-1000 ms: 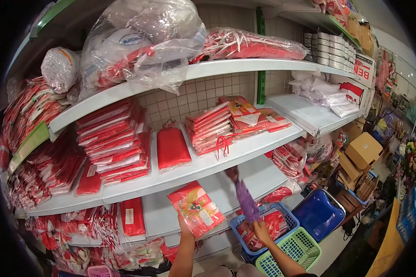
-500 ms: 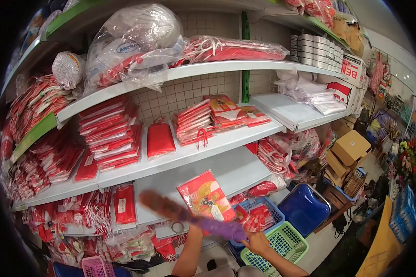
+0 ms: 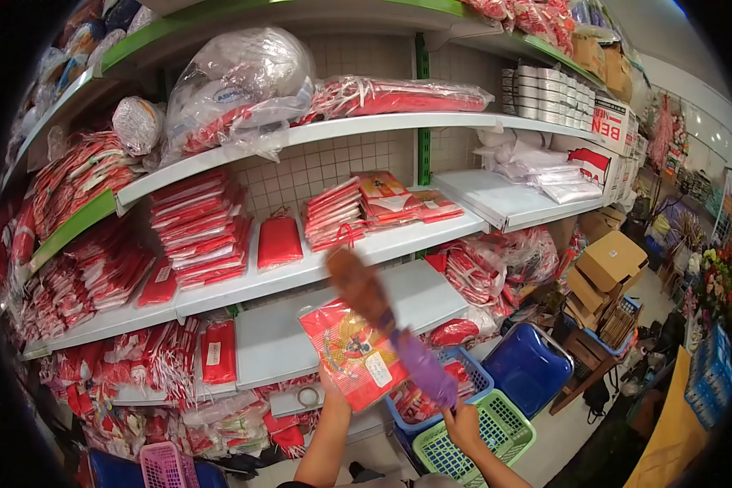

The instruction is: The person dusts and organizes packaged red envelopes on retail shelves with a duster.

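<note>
The left hand (image 3: 334, 396) grips a red packet (image 3: 351, 353) by its lower edge. The right hand (image 3: 462, 420) clasps a blurred purple duster (image 3: 390, 328), angled toward ten o'clock across the packet.

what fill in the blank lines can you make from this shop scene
1. The left hand holds a ____ packet.
2. The right hand grips a duster by its ____ handle.
3. Just in front of the blue basket sits a ____ basket.

Missing words: red; purple; green
</note>
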`<state>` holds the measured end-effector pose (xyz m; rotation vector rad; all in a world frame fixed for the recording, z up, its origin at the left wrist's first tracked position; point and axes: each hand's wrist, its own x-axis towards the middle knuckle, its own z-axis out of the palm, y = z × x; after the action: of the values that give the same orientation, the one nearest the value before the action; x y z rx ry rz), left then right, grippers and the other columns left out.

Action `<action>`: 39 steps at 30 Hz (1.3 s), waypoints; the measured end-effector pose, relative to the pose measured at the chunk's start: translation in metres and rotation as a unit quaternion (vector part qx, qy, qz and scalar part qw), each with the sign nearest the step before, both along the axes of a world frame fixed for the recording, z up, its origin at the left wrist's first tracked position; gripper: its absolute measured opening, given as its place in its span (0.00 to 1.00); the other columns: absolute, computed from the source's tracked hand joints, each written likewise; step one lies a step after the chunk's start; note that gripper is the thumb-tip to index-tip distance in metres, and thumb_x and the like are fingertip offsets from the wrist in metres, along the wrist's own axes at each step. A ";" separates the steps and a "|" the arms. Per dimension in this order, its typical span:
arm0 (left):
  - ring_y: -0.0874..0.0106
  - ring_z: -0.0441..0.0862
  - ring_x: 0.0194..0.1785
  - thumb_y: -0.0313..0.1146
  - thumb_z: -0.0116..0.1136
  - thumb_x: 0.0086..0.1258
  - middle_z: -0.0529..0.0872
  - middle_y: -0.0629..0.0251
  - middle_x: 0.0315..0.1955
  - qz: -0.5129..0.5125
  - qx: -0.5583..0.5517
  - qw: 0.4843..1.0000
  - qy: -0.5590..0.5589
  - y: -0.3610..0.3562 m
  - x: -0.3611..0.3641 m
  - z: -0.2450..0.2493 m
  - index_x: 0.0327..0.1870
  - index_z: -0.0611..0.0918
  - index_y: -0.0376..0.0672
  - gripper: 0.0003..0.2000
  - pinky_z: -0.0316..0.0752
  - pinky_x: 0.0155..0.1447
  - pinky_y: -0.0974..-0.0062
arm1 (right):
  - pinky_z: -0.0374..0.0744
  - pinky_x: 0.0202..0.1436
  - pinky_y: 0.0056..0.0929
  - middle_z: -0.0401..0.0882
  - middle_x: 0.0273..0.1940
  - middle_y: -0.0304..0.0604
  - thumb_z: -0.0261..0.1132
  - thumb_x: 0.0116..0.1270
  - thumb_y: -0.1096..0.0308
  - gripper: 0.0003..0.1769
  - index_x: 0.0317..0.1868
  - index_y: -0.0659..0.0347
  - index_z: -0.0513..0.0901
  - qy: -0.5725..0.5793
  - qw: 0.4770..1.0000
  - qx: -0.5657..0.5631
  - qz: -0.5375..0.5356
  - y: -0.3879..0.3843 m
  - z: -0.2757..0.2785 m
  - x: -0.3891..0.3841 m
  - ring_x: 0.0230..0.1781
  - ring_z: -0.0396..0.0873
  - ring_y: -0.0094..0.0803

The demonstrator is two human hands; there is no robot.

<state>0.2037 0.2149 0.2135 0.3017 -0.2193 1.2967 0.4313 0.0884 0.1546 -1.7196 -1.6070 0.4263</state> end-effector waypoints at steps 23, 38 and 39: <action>0.58 0.76 0.50 0.47 0.38 0.69 0.77 0.53 0.49 0.073 0.026 0.997 0.018 0.005 -0.003 -0.009 0.59 0.68 0.39 0.24 0.71 0.58 0.59 | 0.74 0.30 0.48 0.76 0.21 0.58 0.58 0.60 0.61 0.19 0.44 0.69 0.74 0.088 0.993 -0.014 0.075 0.003 0.027 -0.039 0.23 0.76 0.57; 0.53 0.70 0.59 0.52 0.34 0.70 0.71 0.52 0.58 0.018 0.067 0.998 -0.004 0.019 -0.017 -0.020 0.62 0.66 0.42 0.28 0.62 0.65 0.52 | 0.74 0.29 0.47 0.76 0.21 0.58 0.59 0.58 0.60 0.22 0.50 0.65 0.75 -0.065 0.996 0.015 0.064 -0.012 0.012 -0.007 0.23 0.77 0.54; 0.53 0.70 0.58 0.52 0.35 0.69 0.72 0.52 0.57 0.042 0.088 0.994 0.051 -0.004 -0.004 0.013 0.62 0.67 0.42 0.27 0.63 0.65 0.53 | 0.74 0.29 0.47 0.76 0.21 0.58 0.59 0.58 0.61 0.22 0.50 0.65 0.75 -0.023 0.997 0.034 0.062 -0.007 0.008 -0.005 0.23 0.77 0.54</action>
<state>0.1998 0.2106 0.2262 0.5319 -0.2371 1.3436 0.4260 0.0817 0.1621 -1.5954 -1.7470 0.3899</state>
